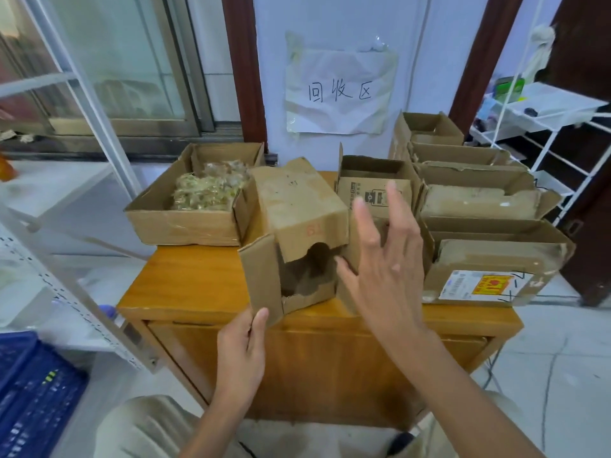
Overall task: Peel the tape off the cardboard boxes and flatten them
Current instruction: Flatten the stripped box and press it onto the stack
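— What is seen closest, down at the bottom?

— Two bare arms are stretched out over a wooden table (185, 285). A side flap of the torn cardboard box (297, 233) is pinched by the left hand (243, 352), with the thumb laid on the flap's front.

— And the other hand?

— The right hand (380, 259) is held up in the air just right of the box, with its fingers spread apart and nothing held. Whether the box is touched by its thumb cannot be told.

— Where is the box kept?

— It is stood in the middle of the table, its ragged open end turned to the camera.

— What is placed around it?

— A flat box of crumpled tape (188, 200) is set to the left, and a stack of opened boxes (479, 206) to the right. A paper sign (340, 90) is stuck on the wall behind. A blue crate (29, 391) is seen on the floor at the left, and a white rack (545, 127) at the right.
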Available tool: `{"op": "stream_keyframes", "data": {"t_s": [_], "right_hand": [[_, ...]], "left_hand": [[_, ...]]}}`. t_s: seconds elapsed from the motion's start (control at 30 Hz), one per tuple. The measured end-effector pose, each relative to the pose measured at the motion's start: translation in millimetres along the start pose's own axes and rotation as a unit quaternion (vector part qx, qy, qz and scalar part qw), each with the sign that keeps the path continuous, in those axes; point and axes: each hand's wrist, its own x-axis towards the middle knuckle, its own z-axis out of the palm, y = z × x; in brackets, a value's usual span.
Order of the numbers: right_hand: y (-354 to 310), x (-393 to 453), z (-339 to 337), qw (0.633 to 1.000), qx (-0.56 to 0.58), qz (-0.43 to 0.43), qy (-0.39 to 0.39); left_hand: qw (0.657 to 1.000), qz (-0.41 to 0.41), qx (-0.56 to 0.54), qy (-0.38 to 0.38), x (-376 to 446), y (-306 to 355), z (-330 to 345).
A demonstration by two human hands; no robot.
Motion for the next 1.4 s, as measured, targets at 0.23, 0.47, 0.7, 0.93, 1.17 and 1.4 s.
{"op": "stream_keyframes", "data": {"t_s": [0.23, 0.47, 0.7, 0.93, 1.17, 1.4], "right_hand": [[-7.7, 48.9, -18.3, 0.988, -0.007, -0.140, -0.067], [-12.6, 90.6, -34.6, 0.982, 0.064, -0.127, -0.121], [-26.1, 55.0, -33.8, 0.995, 0.101, 0.001, -0.013], [-16.7, 21.0, -27.6, 0.968, 0.195, 0.140, -0.070], [-5.2, -12.0, -26.0, 0.901, 0.318, 0.255, -0.149], [5.9, -55.0, -20.6, 0.785, 0.490, 0.268, -0.268]], "left_hand": [[1.000, 0.024, 0.009, 0.000, 5.4, 8.3, -5.8], [0.997, -0.017, -0.043, 0.054, 24.0, 19.7, -36.4], [0.957, -0.210, -0.187, 0.072, 47.6, 65.0, -38.1], [0.986, -0.161, 0.010, 0.036, 55.8, 59.3, -46.4], [0.996, -0.057, 0.069, -0.009, 45.9, 49.5, -81.5], [0.995, -0.034, 0.062, -0.067, 18.1, 15.2, -77.8]]}}
